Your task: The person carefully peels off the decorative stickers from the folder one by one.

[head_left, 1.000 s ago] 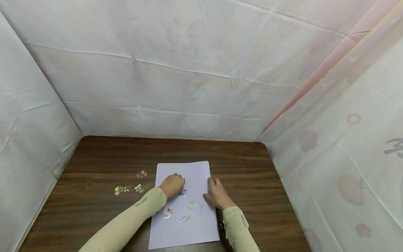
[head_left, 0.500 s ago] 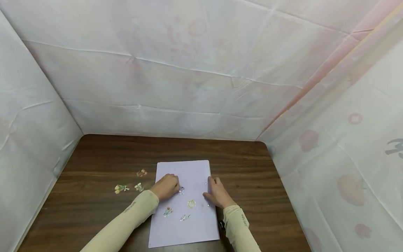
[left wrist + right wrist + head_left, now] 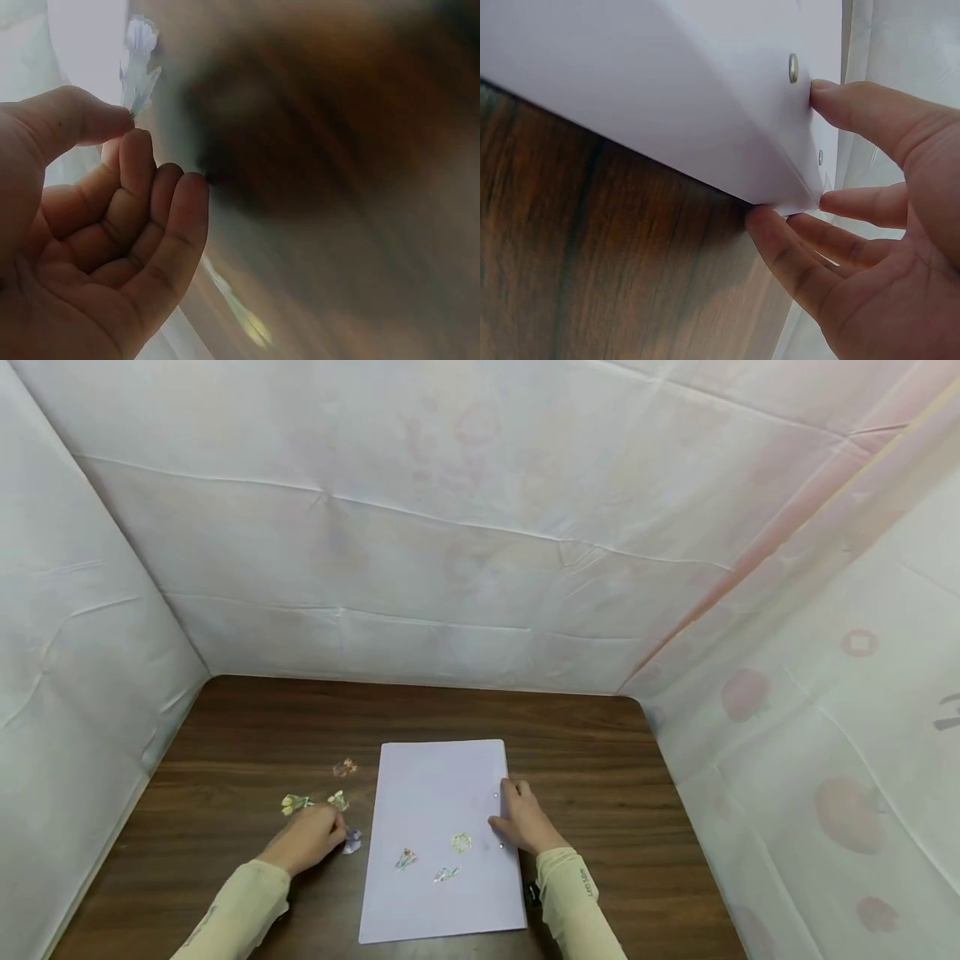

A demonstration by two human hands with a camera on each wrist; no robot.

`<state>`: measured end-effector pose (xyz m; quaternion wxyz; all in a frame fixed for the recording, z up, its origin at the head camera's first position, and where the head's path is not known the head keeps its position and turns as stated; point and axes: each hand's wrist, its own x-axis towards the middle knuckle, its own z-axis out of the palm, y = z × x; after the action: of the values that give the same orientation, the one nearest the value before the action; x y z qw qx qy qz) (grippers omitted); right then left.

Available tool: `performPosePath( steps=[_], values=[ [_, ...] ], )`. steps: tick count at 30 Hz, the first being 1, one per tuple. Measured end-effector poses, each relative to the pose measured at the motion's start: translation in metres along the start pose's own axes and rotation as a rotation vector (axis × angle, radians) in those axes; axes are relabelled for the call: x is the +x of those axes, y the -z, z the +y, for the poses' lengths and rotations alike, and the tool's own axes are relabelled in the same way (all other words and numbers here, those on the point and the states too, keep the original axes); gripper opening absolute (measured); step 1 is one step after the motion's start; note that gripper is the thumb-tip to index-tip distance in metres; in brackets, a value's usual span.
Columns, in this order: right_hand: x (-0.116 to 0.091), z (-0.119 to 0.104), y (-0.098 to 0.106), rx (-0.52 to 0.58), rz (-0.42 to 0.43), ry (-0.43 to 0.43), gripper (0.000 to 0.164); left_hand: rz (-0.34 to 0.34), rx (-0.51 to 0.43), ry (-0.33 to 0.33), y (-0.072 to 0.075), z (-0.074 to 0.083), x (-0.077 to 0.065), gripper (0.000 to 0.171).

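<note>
In the left wrist view, my left hand (image 3: 112, 217) pinches a pale purple flower sticker (image 3: 141, 56) between thumb and index finger. The head view has this left hand (image 3: 306, 839) low over the table, left of a pale lilac binder (image 3: 431, 793). Two flower stickers lie just beyond its knuckles, a yellow one (image 3: 295, 803) and a pale one (image 3: 338, 800). My right hand (image 3: 528, 818) rests at the binder's right edge. In the right wrist view, its thumb (image 3: 847, 97) touches the cover beside the metal rivets (image 3: 793, 68), and its fingertips rest along the spine edge.
On the binder lie a bouquet-like sticker (image 3: 405, 859), a yellow-green wreath sticker (image 3: 461, 842) and a pale green sticker (image 3: 446, 874). An orange-brown sticker (image 3: 345, 767) is on the brown wooden table (image 3: 600, 760). White printed sheeting (image 3: 450, 568) walls the table in.
My left hand has lifted the purple flower sticker from the binder and moved it left over the table. The right hand stays at the binder's edge.
</note>
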<state>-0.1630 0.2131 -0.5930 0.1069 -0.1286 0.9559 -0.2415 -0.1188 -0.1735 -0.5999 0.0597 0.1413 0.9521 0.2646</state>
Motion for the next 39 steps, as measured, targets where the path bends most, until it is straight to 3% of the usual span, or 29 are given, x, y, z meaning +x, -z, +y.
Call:
performPosePath(
  steps=[5, 11, 19, 25, 30, 35, 39],
  values=[
    [0.000, 0.002, 0.002, -0.005, 0.007, 0.002, 0.074, 0.005, 0.018, 0.075, 0.009, -0.015, -0.019, 0.015],
    [0.000, 0.002, 0.003, -0.013, 0.001, -0.013, 0.073, 0.032, 0.021, 0.096, 0.012, -0.019, -0.024, 0.014],
    [0.000, 0.002, 0.003, 0.006, 0.000, -0.020, 0.073, 0.060, 0.036, 0.068, 0.011, -0.009, -0.020, 0.014],
    [0.000, 0.001, 0.001, 0.003, -0.008, -0.021, 0.073, 0.070, 0.035, 0.042, 0.005, 0.006, -0.010, 0.017],
    [0.001, 0.002, 0.000, 0.005, 0.000, -0.010, 0.074, 0.071, 0.045, -0.013, -0.008, 0.026, 0.006, 0.017],
    [0.000, 0.001, 0.000, 0.010, -0.008, -0.018, 0.074, 0.107, 0.073, -0.147, -0.024, 0.052, 0.025, 0.021],
    [0.000, -0.001, 0.001, 0.019, -0.018, -0.035, 0.074, 0.124, 0.088, -0.267, -0.036, 0.076, 0.039, 0.014]
  ],
)
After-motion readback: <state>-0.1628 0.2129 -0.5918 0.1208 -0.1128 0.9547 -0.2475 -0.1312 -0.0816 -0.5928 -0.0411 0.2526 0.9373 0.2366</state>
